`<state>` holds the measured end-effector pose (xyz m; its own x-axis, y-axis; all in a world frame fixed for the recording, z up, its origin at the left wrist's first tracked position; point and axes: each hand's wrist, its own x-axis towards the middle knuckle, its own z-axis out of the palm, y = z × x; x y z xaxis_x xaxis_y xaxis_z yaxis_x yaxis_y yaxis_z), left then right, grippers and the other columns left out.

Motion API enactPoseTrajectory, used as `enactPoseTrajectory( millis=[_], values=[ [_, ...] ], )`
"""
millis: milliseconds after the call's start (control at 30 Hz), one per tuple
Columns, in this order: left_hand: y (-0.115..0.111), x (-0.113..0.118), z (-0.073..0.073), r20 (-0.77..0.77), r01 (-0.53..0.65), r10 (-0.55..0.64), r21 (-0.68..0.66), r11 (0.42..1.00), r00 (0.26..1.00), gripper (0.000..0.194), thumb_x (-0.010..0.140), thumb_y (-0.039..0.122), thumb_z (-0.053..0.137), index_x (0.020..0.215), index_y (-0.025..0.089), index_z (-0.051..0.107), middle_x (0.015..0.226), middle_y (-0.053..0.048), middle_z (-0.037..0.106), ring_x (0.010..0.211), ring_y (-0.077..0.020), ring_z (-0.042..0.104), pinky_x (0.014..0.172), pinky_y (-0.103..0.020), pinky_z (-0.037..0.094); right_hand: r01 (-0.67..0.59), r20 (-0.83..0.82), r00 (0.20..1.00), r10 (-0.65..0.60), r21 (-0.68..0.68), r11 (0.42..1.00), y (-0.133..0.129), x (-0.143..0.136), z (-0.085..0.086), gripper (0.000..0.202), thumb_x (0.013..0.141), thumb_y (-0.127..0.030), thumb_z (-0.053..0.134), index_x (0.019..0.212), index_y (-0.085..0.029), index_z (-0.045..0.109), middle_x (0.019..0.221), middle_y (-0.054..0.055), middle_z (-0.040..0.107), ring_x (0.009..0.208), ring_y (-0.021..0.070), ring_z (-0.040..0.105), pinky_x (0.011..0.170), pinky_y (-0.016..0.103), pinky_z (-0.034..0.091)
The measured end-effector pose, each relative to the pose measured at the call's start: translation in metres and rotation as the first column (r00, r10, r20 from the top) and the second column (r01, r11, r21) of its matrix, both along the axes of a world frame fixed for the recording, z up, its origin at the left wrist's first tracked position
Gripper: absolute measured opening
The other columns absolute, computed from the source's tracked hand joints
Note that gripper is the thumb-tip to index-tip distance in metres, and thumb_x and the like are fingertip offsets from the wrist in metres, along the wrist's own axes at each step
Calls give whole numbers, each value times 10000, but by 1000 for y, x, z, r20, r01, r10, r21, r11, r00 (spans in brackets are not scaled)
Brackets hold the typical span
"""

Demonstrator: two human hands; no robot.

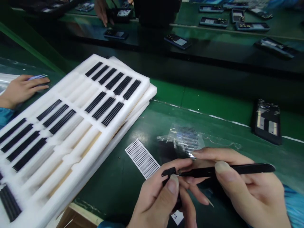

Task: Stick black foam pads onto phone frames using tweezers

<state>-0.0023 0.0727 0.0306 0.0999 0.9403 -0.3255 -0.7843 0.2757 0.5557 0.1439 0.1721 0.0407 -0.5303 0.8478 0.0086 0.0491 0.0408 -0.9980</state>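
With left hand [159, 199], pinches small black part [169, 172] between thumb and fingers; with right hand [249, 186], clamps slim black pointed tweezers [204, 172], aiming beside left thumb.

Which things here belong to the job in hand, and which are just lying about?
In the job:
Black part, in the left hand
Tweezers, in the right hand
Probably the dotted sheet, clear film and foam tray of black strips

Apparently just lying about:
Lone device, right
Devices along the far side
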Motion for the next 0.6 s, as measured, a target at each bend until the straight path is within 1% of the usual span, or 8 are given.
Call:
enactPoseTrajectory(
  millis=[133,233,300,400,467,500,533,600],
  values=[
    [-1,-2,-4,133,1,9,-72,997,991,461,1022,315,507,1473,232,470,945,-104,745,642,-123,656,595,-238,475,-52,73,996,45,106,993,0,4,-2,194,1014,-307,542,1069,-311,729,940,17,780,769,170,768,680,213,636],
    [0,-8,0,168,-3,29,-152,988,985,446,1021,317,488,1462,246,490,959,-96,731,605,-109,626,584,-242,458,-16,51,999,12,75,997,15,10,-2,205,1005,-368,543,962,-280,724,849,46,776,753,218,766,629,280,641],
    [1,-13,5,60,-89,106,-239,967,993,442,1006,313,509,1440,232,508,940,-83,716,589,-101,589,562,-238,446,33,-69,997,-31,21,999,39,18,-6,245,1012,-405,531,925,-262,710,781,50,764,674,221,750,580,317,632],
    [2,-18,5,-320,-309,212,-291,906,923,375,1011,298,493,1379,245,540,914,-35,693,569,-78,527,555,-224,436,155,-169,973,-160,-45,987,86,32,-25,220,984,-402,604,866,-236,688,729,29,752,598,155,701,511,242,558],
    [4,-20,0,-624,-401,231,-145,905,746,337,1031,281,449,1356,279,538,935,-8,679,573,-72,508,585,-231,452,197,-113,971,-209,-112,974,110,39,-44,263,937,-448,665,822,-211,659,690,34,744,546,131,668,469,211,521],
    [6,-20,-5,-758,-373,219,-35,927,614,338,1038,257,428,1357,299,531,960,-1,677,591,-77,515,602,-235,462,177,-79,979,-188,-135,975,117,41,-54,297,917,-475,683,814,-199,649,682,43,742,539,133,666,471,212,528],
    [10,-19,-10,-869,-280,204,80,957,451,362,1037,217,410,1368,311,521,999,-4,680,629,-89,539,625,-240,476,143,-54,987,-151,-140,980,120,41,-63,330,905,-503,688,818,-187,645,684,55,742,539,140,670,478,224,545],
    [22,-19,-20,-979,46,203,204,978,23,472,1002,94,369,1413,290,497,1125,-42,688,790,-143,611,696,-275,514,67,-17,997,-69,-108,992,120,39,-76,363,911,-521,675,847,-165,647,712,77,747,569,157,693,525,258,587]
  ],
)
